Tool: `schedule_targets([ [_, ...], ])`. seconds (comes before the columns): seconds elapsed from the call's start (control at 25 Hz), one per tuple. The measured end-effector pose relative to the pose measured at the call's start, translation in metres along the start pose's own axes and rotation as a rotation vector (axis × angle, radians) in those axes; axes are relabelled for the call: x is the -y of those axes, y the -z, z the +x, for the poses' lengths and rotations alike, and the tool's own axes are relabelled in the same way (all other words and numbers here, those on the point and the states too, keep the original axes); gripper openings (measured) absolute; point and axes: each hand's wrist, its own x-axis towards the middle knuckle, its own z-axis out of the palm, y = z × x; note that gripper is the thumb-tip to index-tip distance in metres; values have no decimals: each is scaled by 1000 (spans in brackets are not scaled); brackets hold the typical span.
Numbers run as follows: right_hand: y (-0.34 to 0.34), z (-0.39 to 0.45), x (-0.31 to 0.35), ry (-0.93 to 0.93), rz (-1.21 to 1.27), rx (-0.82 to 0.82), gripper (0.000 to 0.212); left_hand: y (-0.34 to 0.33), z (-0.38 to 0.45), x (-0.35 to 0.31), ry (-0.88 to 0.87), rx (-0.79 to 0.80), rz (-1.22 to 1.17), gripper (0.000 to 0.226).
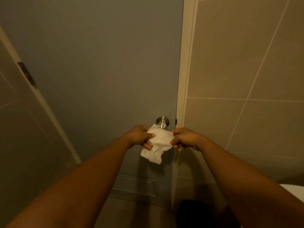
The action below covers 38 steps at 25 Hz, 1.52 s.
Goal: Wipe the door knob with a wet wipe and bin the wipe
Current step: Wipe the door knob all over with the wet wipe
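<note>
A round brushed-metal door knob (162, 122) sits on the grey door (98, 71), near its right edge. Just in front of and below the knob, both hands hold a white wet wipe (158, 143) spread out between them. My left hand (141, 136) pinches its left edge and my right hand (185, 139) pinches its right edge. The wipe's top corner overlaps the lower part of the knob in view; whether it touches the knob I cannot tell. The lower corner of the wipe hangs free.
A cream door frame (186, 63) and beige tiled wall (246, 63) stand to the right. A vent grille (134, 186) is set low in the door. A dark round object (195, 214) sits on the floor at lower right, beside a white fixture edge (294, 190).
</note>
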Motion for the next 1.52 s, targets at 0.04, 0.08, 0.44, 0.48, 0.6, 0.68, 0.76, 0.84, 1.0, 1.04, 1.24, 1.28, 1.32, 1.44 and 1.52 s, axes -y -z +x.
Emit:
schedule_targets([
  [0.04,1,2,-1,-3,-18,10,22,0,3,-4,-19,11,40,25],
  [0.08,1,5,-1,7,-36,11,23,0,6,-9,-43,21,80,25],
  [0.44,13,20,6,9,-7,-214,23,31,36,-15,26,217,426,48],
  [0.48,13,21,7,0,8,-223,20,35,39,-12,33,209,446,49],
  [0.6,11,25,8,-31,46,-264,24,48,47,-7,31,161,313,47],
  [0.68,8,29,7,-46,84,-309,30,51,51,-6,9,109,120,43],
  [0.76,4,33,7,-52,143,-361,28,49,54,-7,-31,20,32,32],
  [0.84,-1,35,8,-38,191,-443,26,44,58,-9,-103,-88,37,19],
  [1.0,-5,43,3,-13,295,-635,30,33,80,-10,-119,-193,-92,14],
  [1.04,-7,46,0,-30,301,-656,31,29,85,-9,-109,-204,-137,12],
  [1.24,-30,61,-17,-62,85,-858,38,4,104,9,-43,-277,-210,18],
  [1.28,-37,62,-18,8,-62,-927,41,0,106,13,-50,-283,-211,19],
  [1.32,-43,62,-18,107,-198,-962,41,-2,108,16,-62,-286,-213,18],
  [1.44,-57,64,-13,308,-433,-853,28,-2,106,19,-96,-322,-210,15],
  [1.52,-65,70,-15,335,-529,-787,31,1,105,22,-141,-335,-178,18],
])
